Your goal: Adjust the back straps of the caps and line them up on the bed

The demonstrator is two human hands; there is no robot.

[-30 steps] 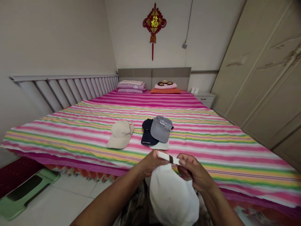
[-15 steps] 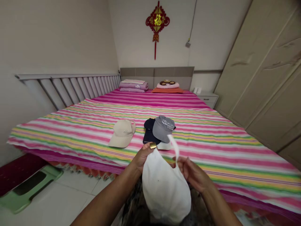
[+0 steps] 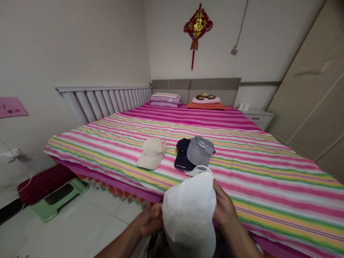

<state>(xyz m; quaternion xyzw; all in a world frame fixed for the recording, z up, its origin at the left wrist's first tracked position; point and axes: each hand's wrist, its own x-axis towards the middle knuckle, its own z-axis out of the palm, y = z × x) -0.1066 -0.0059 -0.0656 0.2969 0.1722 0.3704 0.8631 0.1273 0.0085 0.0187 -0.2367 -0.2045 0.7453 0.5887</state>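
I hold a white cap [image 3: 188,211] in front of me with both hands, its crown facing the camera and its back strap looping up at the top. My left hand [image 3: 150,223] grips its left edge, fingers curled behind the fabric. My right hand [image 3: 223,207] clasps its right edge. On the striped bed [image 3: 268,179] just beyond lie a beige cap [image 3: 152,153], a dark navy cap [image 3: 182,157] and a grey cap [image 3: 200,151] that overlaps the navy one. A white cap brim peeks out under the grey cap.
Folded purple bedding [image 3: 166,99] and an orange and pink pillow [image 3: 205,102] lie at the headboard. A white nightstand [image 3: 258,117] and a wardrobe [image 3: 311,107] stand on the right. A green stool [image 3: 57,199] and a dark red mat [image 3: 43,182] sit on the floor at left.
The strap that my right hand held out is released and now loops at the cap's top. Both hands have shifted to the cap's sides. My view has turned left.
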